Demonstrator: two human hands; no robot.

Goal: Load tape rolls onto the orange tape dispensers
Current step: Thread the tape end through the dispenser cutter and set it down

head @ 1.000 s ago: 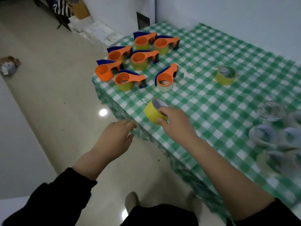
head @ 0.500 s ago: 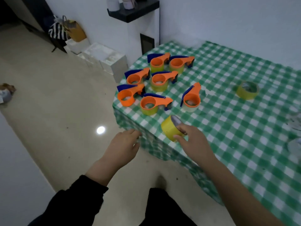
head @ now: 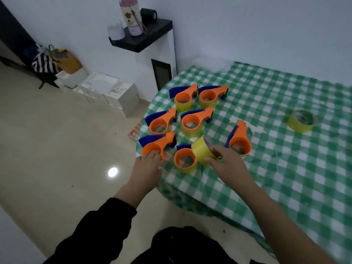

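Head cam: R hand (head: 226,164) grips yellow tape roll (head: 201,149) above table (head: 276,178); L hand (head: 147,168), fingers extended, touches front-left orange dispenser (head: 157,145) at table edge.

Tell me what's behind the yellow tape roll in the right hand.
The right hand grips the yellow tape roll in front of an orange plastic dispenser on the green checked tablecloth. Its ring and blue tip show; its handle is covered.

White walls (head: 247,25), glossy beige floor (head: 47,149) with light glare (head: 112,172) near left. Black shelf (head: 144,41) far centre, white boxes (head: 106,88) beneath, striped bag (head: 42,62) far left. Green-checked desk (head: 285,178) right.
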